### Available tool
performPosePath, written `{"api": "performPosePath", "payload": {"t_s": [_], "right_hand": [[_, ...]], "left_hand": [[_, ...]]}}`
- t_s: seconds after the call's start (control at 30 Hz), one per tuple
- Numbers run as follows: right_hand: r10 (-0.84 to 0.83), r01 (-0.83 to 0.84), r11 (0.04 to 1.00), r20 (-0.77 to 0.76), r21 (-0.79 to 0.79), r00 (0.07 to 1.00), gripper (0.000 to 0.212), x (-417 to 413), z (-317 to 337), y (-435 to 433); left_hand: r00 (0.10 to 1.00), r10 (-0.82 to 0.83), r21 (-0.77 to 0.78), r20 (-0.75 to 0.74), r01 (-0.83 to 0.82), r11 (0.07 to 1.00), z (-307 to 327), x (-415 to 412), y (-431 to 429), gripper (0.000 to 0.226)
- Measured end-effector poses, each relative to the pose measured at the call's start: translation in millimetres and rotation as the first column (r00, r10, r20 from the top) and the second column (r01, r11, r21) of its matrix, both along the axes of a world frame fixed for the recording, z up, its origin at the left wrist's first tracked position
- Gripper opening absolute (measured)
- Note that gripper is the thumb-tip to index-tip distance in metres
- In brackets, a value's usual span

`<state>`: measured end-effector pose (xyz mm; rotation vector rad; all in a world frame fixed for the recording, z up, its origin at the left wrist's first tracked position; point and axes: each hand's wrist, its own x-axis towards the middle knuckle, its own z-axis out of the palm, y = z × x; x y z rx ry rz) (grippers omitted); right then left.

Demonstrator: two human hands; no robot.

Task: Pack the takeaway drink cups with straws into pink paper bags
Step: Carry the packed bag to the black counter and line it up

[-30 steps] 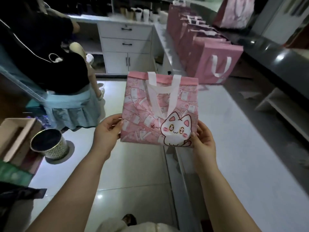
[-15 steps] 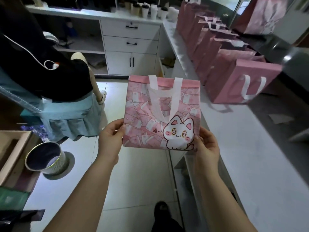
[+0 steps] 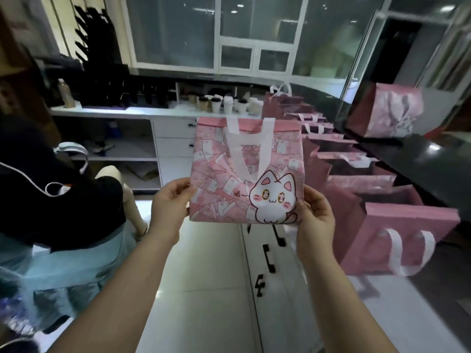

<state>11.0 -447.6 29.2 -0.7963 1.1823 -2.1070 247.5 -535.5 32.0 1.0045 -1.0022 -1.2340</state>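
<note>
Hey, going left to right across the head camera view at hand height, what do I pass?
Seated person in black top → left hand → flat pink cat-print bag held by both hands → right hand → row of standing pink bags on the counter.

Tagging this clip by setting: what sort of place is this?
Probably the work area behind a drink shop's counter. Lidded takeaway cups stand on a white counter over drawers, a row of pink bags lines the side counter, and both hands hold a flat cat bag.
</note>
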Motion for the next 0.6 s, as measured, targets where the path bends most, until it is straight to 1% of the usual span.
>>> {"api": "performPosePath", "payload": {"t_s": [0.13, 0.27, 0.4, 0.5, 0.6], "right_hand": [[0.022, -0.02, 0.998, 0.034, -0.066, 0.999, 0.025, -37, 41, -85], [-0.03, 0.035, 0.991, 0.038, -0.128, 0.999, 0.025, -67, 71, -159], [-0.132, 0.128, 0.989, -0.059, -0.072, 0.989, 0.024, -102, 87, -226], [-0.232, 0.225, 0.97, -0.091, -0.088, 0.968, 0.025, -130, 95, -269], [-0.32, 0.307, 0.944, -0.108, -0.118, 0.941, 0.026, -156, 103, -306]], "left_hand": [[1.0, 0.012, -0.049, -0.018, -0.013, 0.999, 38, -42, -86, 0.015], [0.997, -0.04, -0.027, -0.071, 0.038, 0.999, 69, -80, -164, 0.013], [0.981, -0.097, -0.001, -0.17, 0.098, 0.995, 92, -119, -237, 0.013], [0.955, -0.174, -0.001, -0.239, 0.18, 0.984, 105, -154, -293, 0.017], [0.929, -0.267, -0.015, -0.257, 0.273, 0.962, 115, -194, -350, 0.02]]}}
